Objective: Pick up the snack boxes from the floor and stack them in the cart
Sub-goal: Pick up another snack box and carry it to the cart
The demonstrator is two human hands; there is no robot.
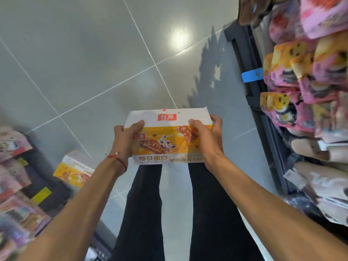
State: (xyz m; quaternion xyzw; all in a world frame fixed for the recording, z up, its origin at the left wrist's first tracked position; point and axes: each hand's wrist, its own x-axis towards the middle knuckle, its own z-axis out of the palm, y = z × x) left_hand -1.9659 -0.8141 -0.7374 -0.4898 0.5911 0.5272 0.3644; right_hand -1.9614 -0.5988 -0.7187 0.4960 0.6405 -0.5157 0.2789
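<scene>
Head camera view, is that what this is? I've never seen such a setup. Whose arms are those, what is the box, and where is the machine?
There is no machine: a person wears one wide-angle camera on the head, looking forward and down, so the arms are the wearer's own. The left hand and right hand grip the two ends of a yellow and white snack box, held above the grey tiled floor. Below it are the wearer's legs in black trousers. A second matching box sits lower left; what it rests on I cannot tell. Shelves of pink and yellow packets line the right side, and more packets the left. No cart shows in this picture.
</scene>
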